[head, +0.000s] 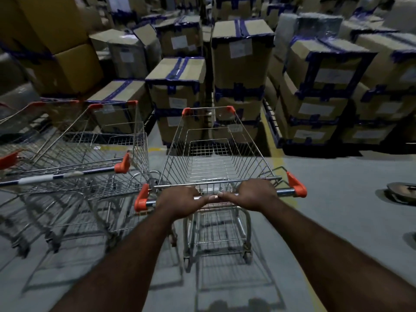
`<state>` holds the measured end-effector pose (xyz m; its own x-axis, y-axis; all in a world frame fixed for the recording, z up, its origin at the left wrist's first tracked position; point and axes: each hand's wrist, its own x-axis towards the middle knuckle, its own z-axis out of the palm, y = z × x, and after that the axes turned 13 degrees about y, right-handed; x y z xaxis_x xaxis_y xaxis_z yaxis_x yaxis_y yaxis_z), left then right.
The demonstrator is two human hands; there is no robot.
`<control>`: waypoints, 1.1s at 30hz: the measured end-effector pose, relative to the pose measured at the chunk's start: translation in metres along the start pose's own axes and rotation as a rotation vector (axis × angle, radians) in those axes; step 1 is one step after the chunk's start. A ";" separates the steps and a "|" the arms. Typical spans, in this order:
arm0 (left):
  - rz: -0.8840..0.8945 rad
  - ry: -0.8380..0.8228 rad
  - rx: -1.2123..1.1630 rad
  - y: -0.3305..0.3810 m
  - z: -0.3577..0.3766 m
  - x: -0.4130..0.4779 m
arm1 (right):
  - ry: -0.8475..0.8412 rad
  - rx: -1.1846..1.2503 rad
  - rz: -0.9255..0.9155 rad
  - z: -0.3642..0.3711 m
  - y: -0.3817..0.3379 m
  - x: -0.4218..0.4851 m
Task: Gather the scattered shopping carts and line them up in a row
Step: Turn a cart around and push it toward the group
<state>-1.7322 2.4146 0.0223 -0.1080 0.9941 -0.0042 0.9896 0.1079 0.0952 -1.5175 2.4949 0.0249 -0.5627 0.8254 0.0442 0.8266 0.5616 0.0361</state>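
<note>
Warehouse floor (337,221): hands (219,197) grip cart handle (286,192), carts (74,158) beside.

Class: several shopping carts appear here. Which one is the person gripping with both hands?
The middle cart, right in front: left hand and right hand both grip its handle bar. The carts to its left stand untouched.

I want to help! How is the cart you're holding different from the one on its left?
The left hand and right hand grip the middle cart; nobody touches the left cart. The left cart's handle has white wrapping; the middle cart's is bare metal. Both have orange corners.
</note>
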 end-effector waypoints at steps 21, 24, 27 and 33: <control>0.006 -0.092 0.053 0.007 -0.011 0.045 | -0.117 0.091 0.032 -0.005 0.002 0.045; 0.033 -0.065 0.109 0.010 -0.020 0.042 | -0.171 0.052 0.065 -0.016 -0.005 0.048; 0.025 -0.013 0.061 -0.001 -0.031 0.033 | -0.082 -0.010 0.020 -0.032 -0.017 0.052; -0.006 0.109 0.000 -0.044 -0.067 -0.006 | 0.236 0.079 -0.124 -0.070 -0.082 0.065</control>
<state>-1.7817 2.4033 0.0847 -0.1232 0.9870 0.1035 0.9889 0.1134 0.0957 -1.6223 2.4982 0.0947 -0.6379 0.7188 0.2764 0.7436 0.6682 -0.0217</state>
